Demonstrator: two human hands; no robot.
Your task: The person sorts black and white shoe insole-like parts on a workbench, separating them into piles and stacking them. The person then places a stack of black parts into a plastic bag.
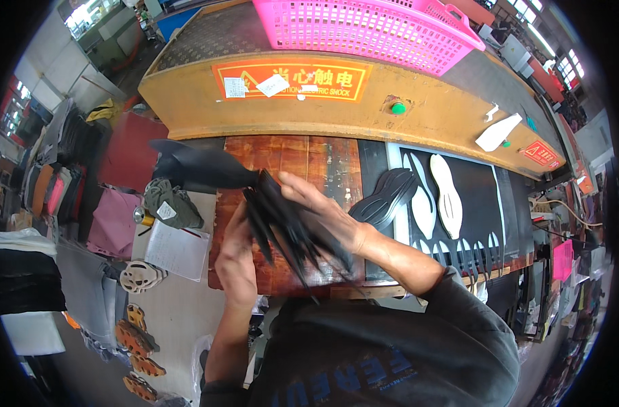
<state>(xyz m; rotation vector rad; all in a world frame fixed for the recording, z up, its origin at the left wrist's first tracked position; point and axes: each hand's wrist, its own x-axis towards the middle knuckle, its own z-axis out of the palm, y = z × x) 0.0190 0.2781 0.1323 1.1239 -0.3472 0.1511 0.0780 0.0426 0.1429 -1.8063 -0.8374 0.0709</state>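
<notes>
Both my hands hold a stack of thin black cut-out sole pieces above a worn wooden cutting board. My left hand supports the stack from underneath on its left side. My right hand lies over the top of it, fingers spread along the pieces. The stack fans out toward me, its lower ends dangling loose. A black sheet with sole-shaped holes cut out of it lies to the right on the press bed.
A yellow press beam with warning labels and a green button spans the back; a pink plastic basket sits on top. Black sole-shaped cutting dies lie beside the board. Left: paper, grey cloth, piled material, orange soles.
</notes>
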